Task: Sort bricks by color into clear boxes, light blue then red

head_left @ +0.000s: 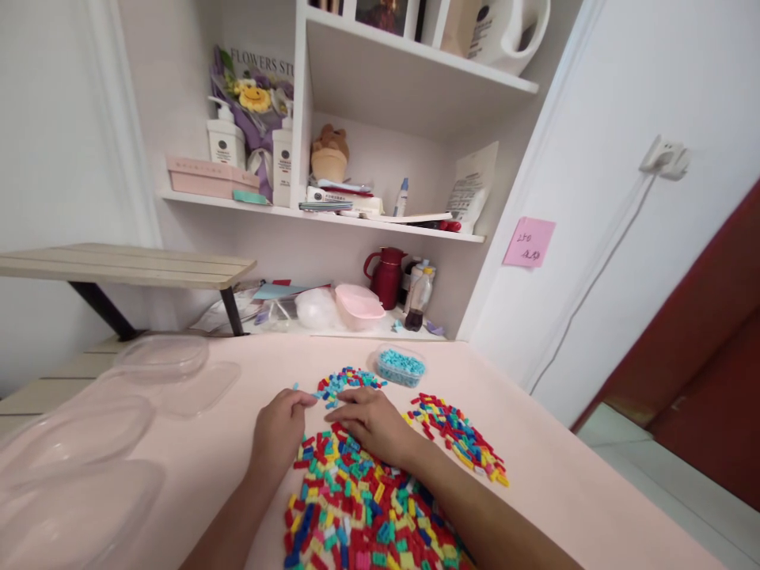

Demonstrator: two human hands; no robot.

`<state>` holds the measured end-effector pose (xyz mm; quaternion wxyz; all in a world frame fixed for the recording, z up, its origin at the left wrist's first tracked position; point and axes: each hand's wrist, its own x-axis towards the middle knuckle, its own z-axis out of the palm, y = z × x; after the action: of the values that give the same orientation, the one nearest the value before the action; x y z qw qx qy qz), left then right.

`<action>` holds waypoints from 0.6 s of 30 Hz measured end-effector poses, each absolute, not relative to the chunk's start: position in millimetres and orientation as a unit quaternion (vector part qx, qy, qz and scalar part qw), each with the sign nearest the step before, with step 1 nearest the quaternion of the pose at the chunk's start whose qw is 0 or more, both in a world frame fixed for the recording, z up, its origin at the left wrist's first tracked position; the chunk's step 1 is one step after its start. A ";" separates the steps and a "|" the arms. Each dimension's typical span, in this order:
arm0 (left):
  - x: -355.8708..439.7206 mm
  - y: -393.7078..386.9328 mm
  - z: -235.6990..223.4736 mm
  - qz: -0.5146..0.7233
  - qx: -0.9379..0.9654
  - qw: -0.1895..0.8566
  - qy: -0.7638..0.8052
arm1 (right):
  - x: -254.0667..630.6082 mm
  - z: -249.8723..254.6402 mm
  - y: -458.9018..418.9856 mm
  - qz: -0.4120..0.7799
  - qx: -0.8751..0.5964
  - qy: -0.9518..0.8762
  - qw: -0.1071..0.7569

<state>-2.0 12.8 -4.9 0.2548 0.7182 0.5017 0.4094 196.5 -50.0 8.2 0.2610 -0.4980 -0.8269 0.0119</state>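
Currently | left hand (281, 426): grip unclear | right hand (375, 423): fingers parted | both near bricks (368, 507)

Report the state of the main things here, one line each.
Left hand: partly curled; hold unclear
Right hand: fingers extended; hold unclear
Large brick pile: loose, spread
Right-side brick pile: loose
Far brick pile: loose
Blue-brick tub: uncovered, well filled
Dark-liquid bottle: upright, part full
Red jug: upright
Pink note: stuck up
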 end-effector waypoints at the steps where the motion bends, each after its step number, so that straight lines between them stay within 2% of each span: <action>1: -1.9 12.5 -4.7 0.409 0.718 0.256 0.502 | 196.9 6.3 -49.1 0.009 -0.499 -0.825 0.264; 12: -0.7 8.6 -0.2 0.419 0.696 0.275 0.513 | 201.4 7.2 -43.9 0.036 -0.477 -0.825 0.301; 18: -2.0 7.9 3.6 0.426 0.673 0.289 0.532 | 211.6 16.4 -43.8 0.007 -0.474 -0.828 0.300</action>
<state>-2.0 7.9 3.6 0.2885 0.6729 0.5316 0.4258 211.6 -43.8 16.4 0.3002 -0.4743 -0.8276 0.0073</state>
